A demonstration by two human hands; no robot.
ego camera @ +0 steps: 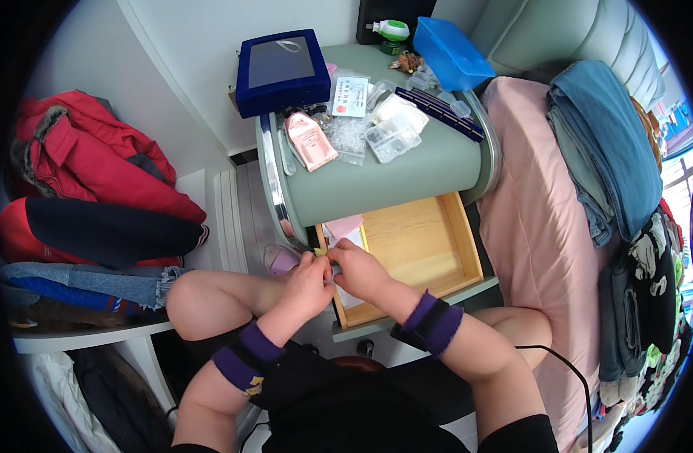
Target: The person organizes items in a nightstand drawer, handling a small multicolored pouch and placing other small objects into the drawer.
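My left hand (311, 286) and my right hand (360, 269) meet over the left edge of a pulled-out wooden drawer (420, 240). Between their fingertips is a small pale-yellow item (320, 251), mostly covered, so its kind is unclear. A greyish piece (336, 273) shows between the hands; whether it joins the yellow one cannot be made out. Beneath the fingers, the drawer's left side holds a pink sheet or cloth (345, 225) and white papers. Both forearms wear purple bands with black straps.
A green nightstand (380, 181) bears a blue velvet case (281, 73), a pink packet (311, 141), a bag of clear beads (347, 136), a clear plastic box (393, 139) and a blue bin (454, 54). Clothes (103, 170) lie left; a bed (533, 187) with folded jeans (607, 141) stands right.
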